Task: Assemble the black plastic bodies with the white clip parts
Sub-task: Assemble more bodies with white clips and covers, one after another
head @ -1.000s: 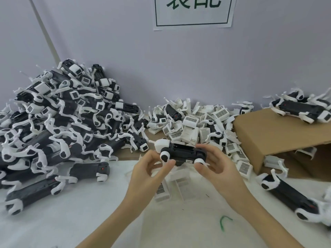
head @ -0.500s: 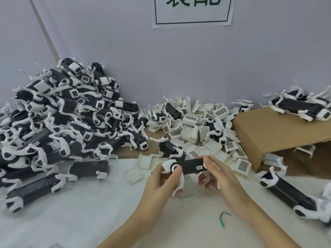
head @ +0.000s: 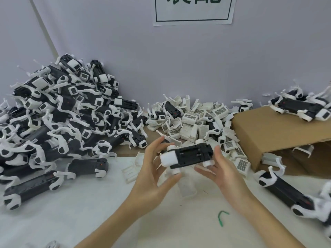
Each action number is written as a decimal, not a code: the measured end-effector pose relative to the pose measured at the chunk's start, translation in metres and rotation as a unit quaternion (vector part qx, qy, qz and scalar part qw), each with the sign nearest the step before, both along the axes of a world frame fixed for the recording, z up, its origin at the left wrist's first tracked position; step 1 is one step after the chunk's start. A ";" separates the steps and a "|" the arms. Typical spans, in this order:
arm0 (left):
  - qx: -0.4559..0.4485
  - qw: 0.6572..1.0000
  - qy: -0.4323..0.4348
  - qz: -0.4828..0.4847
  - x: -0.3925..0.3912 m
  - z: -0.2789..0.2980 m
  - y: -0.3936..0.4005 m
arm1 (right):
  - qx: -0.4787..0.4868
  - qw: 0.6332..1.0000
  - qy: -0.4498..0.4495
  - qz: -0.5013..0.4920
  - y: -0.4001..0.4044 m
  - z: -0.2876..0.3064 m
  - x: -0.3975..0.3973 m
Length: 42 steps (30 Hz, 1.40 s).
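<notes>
Black body (head: 194, 154): held above the surface in front of the person, lying roughly level, its recessed face turned toward the camera; white parts already sit at its left end and along its edges.
Left hand (head: 154, 169): fingers curled about the body's left end, steadying it beside the white end cap (head: 168, 158).
Right hand (head: 217, 167): fingers curled about the right end, thumb below; judged to share the load so the open face stays accessible for fitting.
Step in hand: judged to be checking or orienting the body before the next clip goes on; which clip is next cannot be told.
White clip parts (head: 189, 126): loose heap against the wall just behind the hands, within easy reach.
Finished pile (head: 59, 119): assembled units stacked at the left, kept apart from the loose stock.
Cardboard box (head: 272, 133): at the right, more units on top of it.
Surface (head: 71, 212): white covering; a small green scrap (head: 222, 217) lies near the right forearm.
</notes>
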<state>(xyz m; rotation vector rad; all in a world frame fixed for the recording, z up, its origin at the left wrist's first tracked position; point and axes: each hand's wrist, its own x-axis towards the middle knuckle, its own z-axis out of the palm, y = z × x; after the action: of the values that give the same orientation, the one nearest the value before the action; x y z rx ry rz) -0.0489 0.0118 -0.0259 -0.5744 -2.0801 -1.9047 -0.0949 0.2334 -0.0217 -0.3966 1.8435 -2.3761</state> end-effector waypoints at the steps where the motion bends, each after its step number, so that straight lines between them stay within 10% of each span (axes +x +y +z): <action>1: -0.044 0.998 0.034 -0.001 0.001 0.001 0.000 | 0.017 1.000 -0.017 -0.004 0.002 0.005 0.001; 7: -0.293 0.945 0.139 0.041 -0.002 -0.004 -0.011 | 0.071 0.988 -0.127 0.059 0.014 0.013 0.000; 20: -0.102 0.986 0.061 0.114 0.004 -0.002 0.011 | 0.044 0.990 -0.003 -0.131 -0.010 0.002 0.008; 26: 0.010 0.986 -0.084 0.147 0.010 0.002 0.018 | -0.051 0.995 -0.016 -0.079 -0.015 0.003 0.010; 35: 0.061 0.978 -0.136 0.147 0.001 -0.003 0.004 | 0.050 0.999 -0.015 -0.007 -0.013 0.004 0.012; 42: 0.028 0.992 -0.118 0.032 0.004 0.007 -0.004 | -0.225 0.936 -0.162 0.218 0.007 0.010 0.006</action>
<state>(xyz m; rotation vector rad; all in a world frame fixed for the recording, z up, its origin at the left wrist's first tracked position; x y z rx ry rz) -0.0454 0.0082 -0.0193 -0.2769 -2.1475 -2.0734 -0.0888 0.2404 -0.0115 -0.3734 0.9457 -2.3427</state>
